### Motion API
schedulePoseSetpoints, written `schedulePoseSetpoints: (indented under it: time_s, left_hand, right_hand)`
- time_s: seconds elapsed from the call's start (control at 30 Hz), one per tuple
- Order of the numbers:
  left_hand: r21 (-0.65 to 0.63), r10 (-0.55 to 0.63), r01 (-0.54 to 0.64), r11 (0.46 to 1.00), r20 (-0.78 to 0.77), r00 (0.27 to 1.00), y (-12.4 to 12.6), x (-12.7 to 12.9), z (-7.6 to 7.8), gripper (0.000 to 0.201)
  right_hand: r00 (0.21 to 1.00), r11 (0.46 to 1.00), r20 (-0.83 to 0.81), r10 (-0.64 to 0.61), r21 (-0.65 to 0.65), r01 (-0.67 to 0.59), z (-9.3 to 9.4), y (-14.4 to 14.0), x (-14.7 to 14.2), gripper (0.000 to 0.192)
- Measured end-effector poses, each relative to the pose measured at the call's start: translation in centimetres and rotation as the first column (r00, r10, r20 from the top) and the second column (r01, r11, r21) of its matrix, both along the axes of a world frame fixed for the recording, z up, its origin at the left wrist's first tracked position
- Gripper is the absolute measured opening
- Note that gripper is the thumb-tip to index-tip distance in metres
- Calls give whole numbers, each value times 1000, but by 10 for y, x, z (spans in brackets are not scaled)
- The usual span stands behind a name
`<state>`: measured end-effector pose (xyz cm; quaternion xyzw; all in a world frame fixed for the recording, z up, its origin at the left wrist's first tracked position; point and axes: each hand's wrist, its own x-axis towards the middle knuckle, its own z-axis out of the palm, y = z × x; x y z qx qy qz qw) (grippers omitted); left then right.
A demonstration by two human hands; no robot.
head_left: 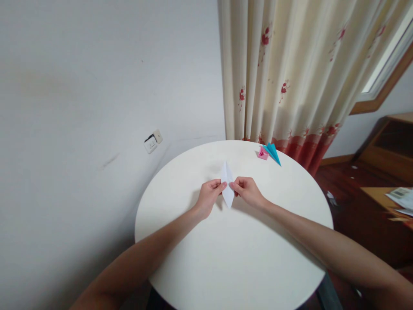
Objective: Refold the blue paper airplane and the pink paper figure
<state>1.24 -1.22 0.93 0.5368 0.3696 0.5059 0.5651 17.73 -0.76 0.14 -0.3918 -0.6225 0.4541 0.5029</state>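
Observation:
A folded piece of white paper (227, 199), long and pointed at both ends, is held just above the round white table (232, 254). My left hand (210, 193) pinches its left edge, thumb on top and fingers behind. On the opposite edge, my right hand (248, 190) grips the paper the same way, its thumb near the middle crease. The fingers behind the paper are partly hidden.
Near the table's far right edge lie a blue paper plane (272, 153) and a small pink folded paper (263, 153). A flowered curtain (277, 86) hangs behind. The wall (97, 107) with a socket (150, 145) stands at left.

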Motion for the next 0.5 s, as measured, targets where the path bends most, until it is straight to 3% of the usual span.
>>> schedulePoseSetpoints:
  time_s: [0.17, 0.33, 0.5]
  left_hand:
    - [-31, -30, 29, 999, -39, 999, -1, -1, 0, 49]
    - [11, -4, 6, 1000, -194, 981, -3, -1, 1, 45]
    - [52, -5, 22, 998, -314, 950, -9, 3, 4, 41]
  right_hand:
    - [990, 994, 95, 109, 11, -110, 0, -1, 0, 53]
    - [995, 982, 15, -103, 162, 99, 11, 8, 12, 33]
    - [995, 987, 11, -102, 130, 99, 19, 8, 15, 29]
